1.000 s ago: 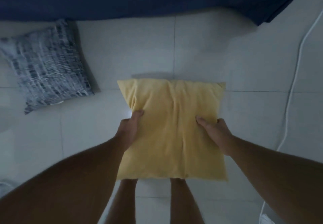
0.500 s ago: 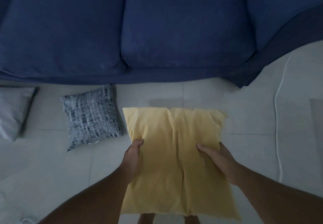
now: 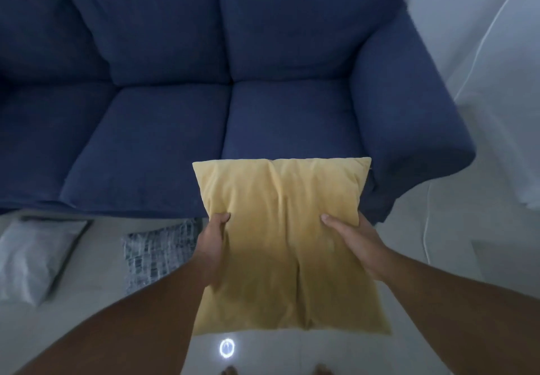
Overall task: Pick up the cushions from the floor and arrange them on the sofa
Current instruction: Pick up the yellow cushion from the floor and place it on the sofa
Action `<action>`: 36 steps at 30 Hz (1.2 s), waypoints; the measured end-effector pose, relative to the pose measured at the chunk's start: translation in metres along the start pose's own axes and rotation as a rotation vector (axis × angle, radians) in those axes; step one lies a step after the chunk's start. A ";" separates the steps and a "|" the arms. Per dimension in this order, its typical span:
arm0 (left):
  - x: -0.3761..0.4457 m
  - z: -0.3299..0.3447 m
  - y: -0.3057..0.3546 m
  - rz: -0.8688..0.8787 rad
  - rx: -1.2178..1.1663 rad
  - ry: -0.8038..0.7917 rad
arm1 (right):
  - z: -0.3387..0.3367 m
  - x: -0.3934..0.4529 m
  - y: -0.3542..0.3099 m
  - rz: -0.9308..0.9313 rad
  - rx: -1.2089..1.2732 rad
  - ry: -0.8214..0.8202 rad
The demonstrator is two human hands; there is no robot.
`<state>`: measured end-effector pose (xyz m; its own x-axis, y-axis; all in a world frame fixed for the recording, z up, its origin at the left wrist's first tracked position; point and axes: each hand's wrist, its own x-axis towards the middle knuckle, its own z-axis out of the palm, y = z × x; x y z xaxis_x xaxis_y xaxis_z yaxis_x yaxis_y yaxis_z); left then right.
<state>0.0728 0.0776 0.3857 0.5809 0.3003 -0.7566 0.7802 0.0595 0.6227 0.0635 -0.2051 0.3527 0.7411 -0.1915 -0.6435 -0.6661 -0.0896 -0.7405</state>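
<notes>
A yellow cushion (image 3: 286, 246) hangs in the air in front of me, its top edge over the front of the dark blue sofa (image 3: 163, 129). My left hand (image 3: 211, 246) grips its left side and my right hand (image 3: 355, 243) grips its right side. A grey-and-white patterned cushion (image 3: 155, 254) lies on the floor by the sofa's front edge, partly hidden behind my left arm. Further left on the floor lies a pale grey cushion (image 3: 35, 257).
The sofa's right armrest (image 3: 409, 117) rises just right of the yellow cushion. A white cable (image 3: 426, 228) runs along the tiled floor at the right. A round light reflection (image 3: 227, 348) shows on the tiles near my feet.
Both hands have raised the yellow cushion from near the floor up to the sofa's front edge. The view has tilted up, so the sofa's seats and backrest now fill the upper frame.
</notes>
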 end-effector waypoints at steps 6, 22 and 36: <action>-0.045 0.010 0.071 0.122 -0.021 -0.003 | -0.032 -0.023 -0.093 -0.157 0.007 0.009; -0.141 0.030 0.202 0.320 -0.095 -0.054 | -0.121 -0.079 -0.248 -0.342 -0.002 0.001; -0.132 -0.006 0.314 0.332 -0.100 -0.142 | -0.080 -0.060 -0.350 -0.365 0.040 0.084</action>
<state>0.2396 0.0621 0.6818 0.8303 0.1844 -0.5259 0.5215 0.0757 0.8499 0.2455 -0.2406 0.6666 0.9186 -0.2341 -0.3184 -0.3539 -0.1286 -0.9264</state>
